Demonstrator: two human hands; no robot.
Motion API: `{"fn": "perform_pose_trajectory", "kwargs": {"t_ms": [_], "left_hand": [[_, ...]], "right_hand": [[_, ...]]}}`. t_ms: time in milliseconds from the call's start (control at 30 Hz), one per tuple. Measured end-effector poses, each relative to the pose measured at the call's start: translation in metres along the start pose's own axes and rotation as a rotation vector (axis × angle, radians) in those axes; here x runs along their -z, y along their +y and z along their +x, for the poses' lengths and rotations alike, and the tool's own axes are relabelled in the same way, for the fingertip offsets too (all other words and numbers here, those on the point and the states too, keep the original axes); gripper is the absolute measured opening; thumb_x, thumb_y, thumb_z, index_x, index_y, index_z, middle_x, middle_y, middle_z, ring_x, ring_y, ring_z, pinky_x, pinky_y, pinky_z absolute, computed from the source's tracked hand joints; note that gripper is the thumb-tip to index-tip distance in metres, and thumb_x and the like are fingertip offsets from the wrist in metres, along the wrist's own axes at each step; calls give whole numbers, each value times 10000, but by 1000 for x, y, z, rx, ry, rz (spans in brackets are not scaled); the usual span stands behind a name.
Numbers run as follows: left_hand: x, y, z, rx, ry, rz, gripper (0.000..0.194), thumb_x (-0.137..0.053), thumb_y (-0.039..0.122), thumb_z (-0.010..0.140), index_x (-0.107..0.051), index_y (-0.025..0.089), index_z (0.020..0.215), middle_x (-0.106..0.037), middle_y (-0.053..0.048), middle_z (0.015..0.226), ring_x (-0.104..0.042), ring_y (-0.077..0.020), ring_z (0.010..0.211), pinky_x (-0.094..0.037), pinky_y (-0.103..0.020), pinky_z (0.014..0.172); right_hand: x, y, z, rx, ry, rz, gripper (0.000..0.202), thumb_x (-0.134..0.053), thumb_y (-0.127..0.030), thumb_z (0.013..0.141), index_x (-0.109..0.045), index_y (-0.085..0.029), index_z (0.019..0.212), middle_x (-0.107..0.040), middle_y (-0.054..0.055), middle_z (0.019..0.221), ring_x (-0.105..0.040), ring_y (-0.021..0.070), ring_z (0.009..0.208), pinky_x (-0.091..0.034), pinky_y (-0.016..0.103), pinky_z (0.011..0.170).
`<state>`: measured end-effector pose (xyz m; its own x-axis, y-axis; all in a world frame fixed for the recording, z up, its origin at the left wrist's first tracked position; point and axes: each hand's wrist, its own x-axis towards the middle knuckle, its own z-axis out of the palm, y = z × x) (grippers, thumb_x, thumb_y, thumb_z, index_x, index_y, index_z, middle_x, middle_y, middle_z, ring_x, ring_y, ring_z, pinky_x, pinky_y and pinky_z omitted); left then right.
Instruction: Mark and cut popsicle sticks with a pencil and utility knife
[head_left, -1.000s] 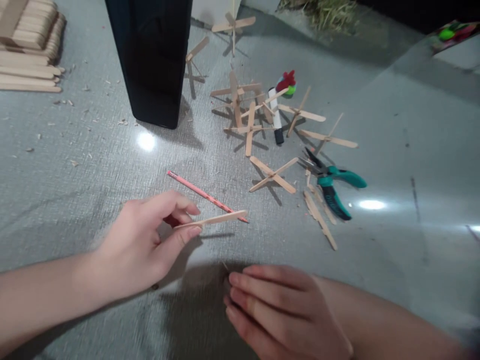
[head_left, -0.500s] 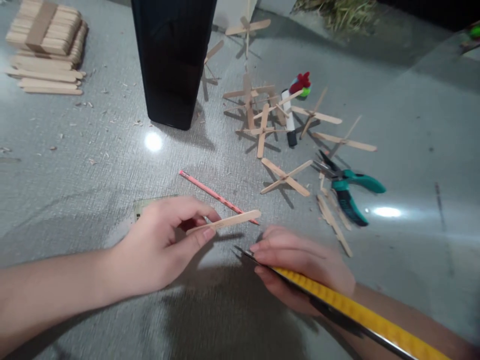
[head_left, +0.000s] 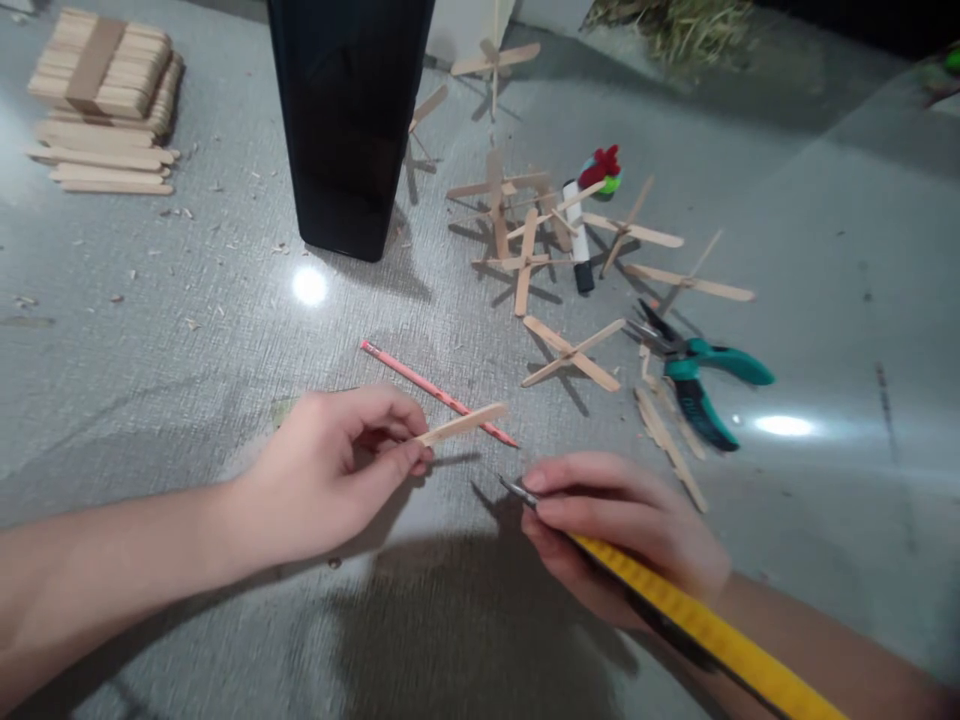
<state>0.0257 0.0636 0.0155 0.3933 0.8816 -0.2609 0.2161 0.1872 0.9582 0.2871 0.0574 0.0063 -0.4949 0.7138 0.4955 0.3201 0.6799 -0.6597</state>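
My left hand (head_left: pixel 352 480) pinches a wooden popsicle stick (head_left: pixel 469 423) between thumb and fingers, its free end pointing right and slightly up. My right hand (head_left: pixel 622 530) is closed around a yellow utility knife (head_left: pixel 667 605), gripping it close to the metal tip (head_left: pixel 514 488), which points left toward the stick without touching it. The knife's far end runs out of view at the bottom right. Just beyond the stick, a pink pencil (head_left: pixel 420 383) lies slantwise on the table. Part of a small greenish card (head_left: pixel 283 410) shows behind my left hand.
Crossed stick pieces (head_left: pixel 571 355) stand at the centre back, beside a white marker (head_left: pixel 577 235). Teal-handled pliers (head_left: pixel 697 370) lie right, near split stick scraps (head_left: pixel 671 450). A dark phone-like slab (head_left: pixel 349 130) stands upright; bundled sticks (head_left: pixel 105 65) are at back left.
My left hand has turned the popsicle stick slightly, so less of it shows past the fingers. My right hand and the knife have shifted a little to the right.
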Motion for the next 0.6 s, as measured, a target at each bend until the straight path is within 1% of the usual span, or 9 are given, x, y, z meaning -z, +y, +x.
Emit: {"fn": "perform_pose_trajectory", "kwargs": {"t_ms": [33,67,200,267,300,400,467,533,600], "left_hand": [[0,-2,-1,-6,-10,-42,28,-586,171,937,-610,163,949,-753,-26,845,-753,-130,777,-608,-208,695],[-1,-3,-1,-23,-19,-78,50,-578,157,938,-571,170,985,-746,-37,887,-765,-143,813,-623,-224,721],[-2,-8,-3,-119,-58,-126,414,-531,105,946,-433,208,1335,-647,-107,1174,-780,-174,892,-653,-272,775],[-3,-9,-3,-145,-64,-113,537,-512,97,957,-372,246,1453,-598,-118,1245,-780,-175,907,-654,-266,786],[-4,-9,-4,-155,-61,-105,557,-513,98,961,-368,258,1474,-597,-112,1241,-779,-174,914,-653,-255,785],[-5,-9,-4,-192,-36,-72,550,-551,111,956,-408,254,1468,-654,-81,1152,-770,-162,927,-646,-241,808],[-4,-9,-4,-248,19,6,542,-583,116,943,-430,235,1449,-710,-50,1051,-762,-139,892,-641,-237,824],[-1,-9,-3,-336,112,207,483,-611,115,929,-486,214,1385,-755,-20,948,-758,-123,828,-633,-222,791],[2,-7,-3,-518,166,492,303,-607,115,936,-587,193,1228,-783,-18,902,-758,-128,769,-621,-223,722]], "right_hand": [[0,0,0,-13,20,27,199,-657,-40,823,-673,-183,960,-713,70,933,-744,138,725,-648,204,628],[-1,0,0,-25,34,58,218,-644,-39,822,-669,-180,986,-704,71,945,-741,136,716,-651,209,624],[-1,0,-3,-48,24,133,290,-603,-44,830,-661,-174,1082,-691,80,993,-728,124,671,-650,215,595],[-1,-1,-3,-52,27,128,305,-599,-30,820,-666,-176,1079,-690,75,985,-733,127,683,-651,214,606],[-1,0,-4,-54,35,124,309,-600,-21,814,-671,-176,1072,-689,73,980,-737,130,693,-651,212,612],[-1,2,-8,-59,56,129,325,-599,-12,816,-680,-171,1088,-682,79,1004,-736,130,691,-653,221,614],[-3,4,-13,-69,54,136,353,-605,-26,834,-677,-188,1139,-678,84,1051,-721,121,665,-652,231,593],[-5,7,-18,-86,78,130,375,-610,-41,853,-674,-218,1178,-680,90,1109,-710,116,652,-646,236,565],[-7,9,-21,-110,98,129,370,-587,-55,889,-663,-248,1195,-694,90,1165,-709,111,646,-644,241,570]]}}
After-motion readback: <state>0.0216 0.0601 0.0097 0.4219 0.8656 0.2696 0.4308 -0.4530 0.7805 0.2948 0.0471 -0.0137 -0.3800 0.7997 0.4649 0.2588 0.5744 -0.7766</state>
